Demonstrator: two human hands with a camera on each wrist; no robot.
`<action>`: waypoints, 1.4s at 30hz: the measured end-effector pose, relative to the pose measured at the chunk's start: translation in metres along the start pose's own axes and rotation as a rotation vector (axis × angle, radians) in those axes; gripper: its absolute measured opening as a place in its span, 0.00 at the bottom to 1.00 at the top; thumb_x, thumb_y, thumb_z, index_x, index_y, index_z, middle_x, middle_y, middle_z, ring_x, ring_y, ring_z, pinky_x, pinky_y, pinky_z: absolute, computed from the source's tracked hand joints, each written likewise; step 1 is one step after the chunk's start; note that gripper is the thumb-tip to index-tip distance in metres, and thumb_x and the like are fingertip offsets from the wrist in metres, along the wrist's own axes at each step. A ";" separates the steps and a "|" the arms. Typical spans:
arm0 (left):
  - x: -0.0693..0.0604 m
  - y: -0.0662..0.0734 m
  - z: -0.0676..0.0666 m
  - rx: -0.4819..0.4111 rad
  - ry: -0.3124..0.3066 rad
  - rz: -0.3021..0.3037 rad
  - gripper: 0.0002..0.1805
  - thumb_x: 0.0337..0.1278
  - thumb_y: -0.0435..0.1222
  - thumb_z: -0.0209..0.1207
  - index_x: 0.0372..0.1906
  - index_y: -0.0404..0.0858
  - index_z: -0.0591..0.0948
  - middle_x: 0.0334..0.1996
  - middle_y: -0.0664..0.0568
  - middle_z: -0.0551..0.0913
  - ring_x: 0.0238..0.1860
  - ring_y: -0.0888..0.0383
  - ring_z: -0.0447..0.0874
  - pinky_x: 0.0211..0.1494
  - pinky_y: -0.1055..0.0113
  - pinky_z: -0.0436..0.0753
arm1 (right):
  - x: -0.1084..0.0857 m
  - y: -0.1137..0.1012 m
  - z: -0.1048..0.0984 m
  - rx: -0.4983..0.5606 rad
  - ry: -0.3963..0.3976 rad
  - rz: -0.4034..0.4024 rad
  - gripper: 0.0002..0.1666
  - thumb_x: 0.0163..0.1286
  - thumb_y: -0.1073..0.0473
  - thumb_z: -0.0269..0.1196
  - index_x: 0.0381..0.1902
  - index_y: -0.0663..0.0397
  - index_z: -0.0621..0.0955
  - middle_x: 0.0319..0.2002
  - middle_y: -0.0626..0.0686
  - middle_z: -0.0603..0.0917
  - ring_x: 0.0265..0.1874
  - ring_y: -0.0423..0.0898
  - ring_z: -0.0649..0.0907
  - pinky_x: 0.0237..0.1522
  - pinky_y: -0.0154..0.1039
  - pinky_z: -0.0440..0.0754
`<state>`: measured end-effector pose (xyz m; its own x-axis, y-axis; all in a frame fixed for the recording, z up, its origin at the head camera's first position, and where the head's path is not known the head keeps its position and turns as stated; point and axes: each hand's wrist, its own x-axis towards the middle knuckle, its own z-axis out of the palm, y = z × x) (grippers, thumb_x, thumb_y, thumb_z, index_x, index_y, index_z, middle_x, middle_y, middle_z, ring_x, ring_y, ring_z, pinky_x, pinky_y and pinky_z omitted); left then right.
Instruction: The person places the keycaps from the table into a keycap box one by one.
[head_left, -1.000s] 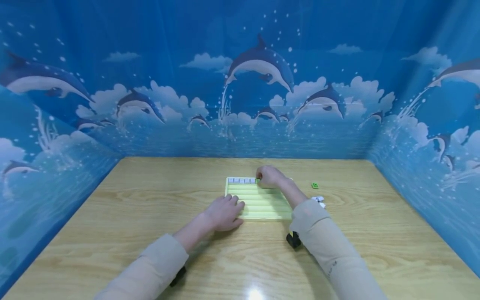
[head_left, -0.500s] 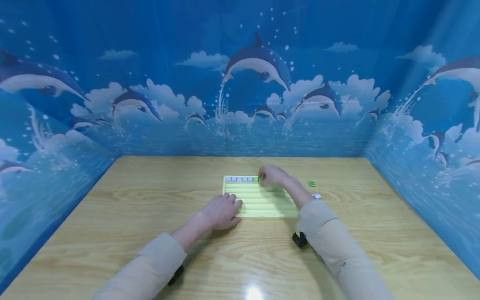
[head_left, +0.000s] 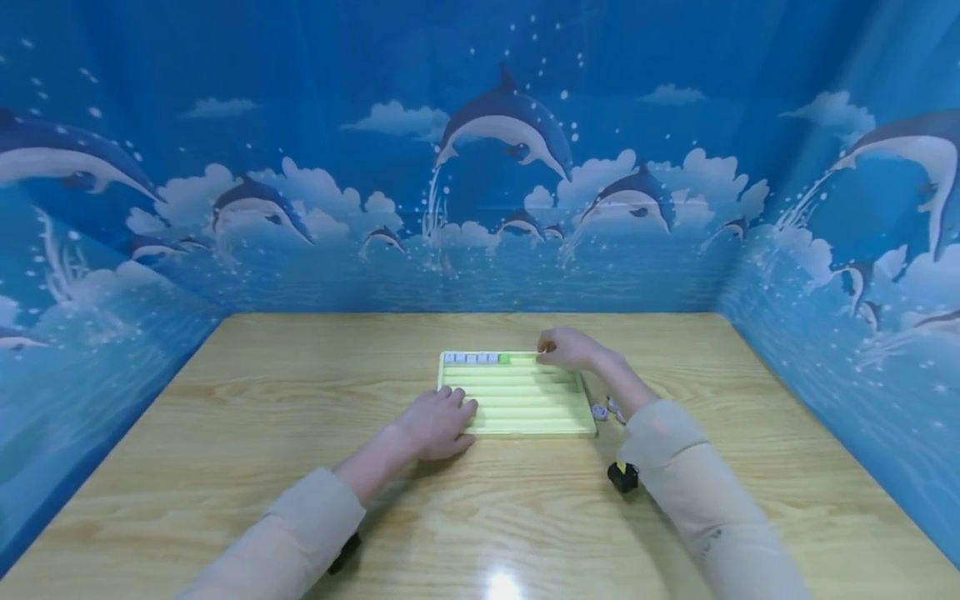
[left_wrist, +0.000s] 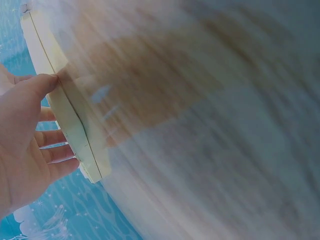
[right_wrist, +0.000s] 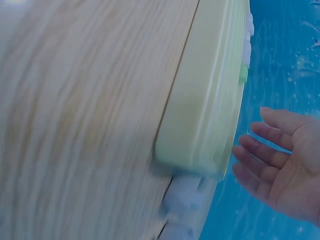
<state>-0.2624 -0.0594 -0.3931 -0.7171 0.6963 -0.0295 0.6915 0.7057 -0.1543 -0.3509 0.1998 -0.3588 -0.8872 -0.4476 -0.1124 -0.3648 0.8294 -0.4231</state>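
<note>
A pale yellow-green ridged tray (head_left: 525, 402) lies flat on the table. Along its back row, from the left corner, stand several whitish tiles (head_left: 471, 359) and one green tile (head_left: 504, 359) at their right end. My left hand (head_left: 437, 423) rests on the tray's left edge; in the left wrist view the thumb of that hand (left_wrist: 25, 135) touches the tray's side (left_wrist: 75, 125). Over the back right part of the tray is my right hand (head_left: 572, 348), its fingers loosely bent and holding nothing in the right wrist view, beside the tray wall (right_wrist: 200, 100).
Several loose white tiles (head_left: 600, 412) lie on the wooden table (head_left: 480, 508) just right of the tray, partly beside the right forearm. A blue dolphin-print curtain (head_left: 480, 275) stands behind the table and along both sides.
My right hand has moved right, away from the green tile, which now shows fully in the back row. My left hand stays on the tray's left edge. The view has shifted slightly.
</note>
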 end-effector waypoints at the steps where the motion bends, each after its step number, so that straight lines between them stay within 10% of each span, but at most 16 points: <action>1: 0.000 0.000 0.000 0.000 -0.001 -0.001 0.25 0.61 0.51 0.52 0.55 0.37 0.72 0.43 0.45 0.75 0.44 0.51 0.73 0.49 0.59 0.75 | -0.002 0.002 -0.001 0.000 0.003 0.005 0.20 0.67 0.58 0.56 0.52 0.67 0.75 0.48 0.62 0.79 0.48 0.57 0.77 0.51 0.50 0.75; 21: -0.001 0.004 0.003 -0.009 0.000 0.003 0.26 0.62 0.51 0.51 0.56 0.36 0.72 0.45 0.44 0.75 0.45 0.51 0.73 0.49 0.59 0.75 | -0.042 0.048 -0.015 -0.009 0.093 0.041 0.12 0.63 0.69 0.56 0.43 0.70 0.78 0.39 0.61 0.81 0.43 0.59 0.78 0.48 0.52 0.75; 42: 0.000 0.000 0.000 -0.031 -0.010 -0.004 0.25 0.60 0.50 0.53 0.55 0.36 0.72 0.43 0.45 0.74 0.43 0.52 0.73 0.48 0.60 0.75 | -0.073 0.062 -0.027 0.029 -0.157 0.245 0.12 0.56 0.66 0.60 0.39 0.65 0.77 0.27 0.53 0.76 0.22 0.44 0.75 0.25 0.37 0.76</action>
<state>-0.2623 -0.0599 -0.3928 -0.7204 0.6925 -0.0384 0.6911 0.7121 -0.1241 -0.3167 0.2926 -0.3524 -0.8924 -0.2834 -0.3512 -0.1351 0.9103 -0.3913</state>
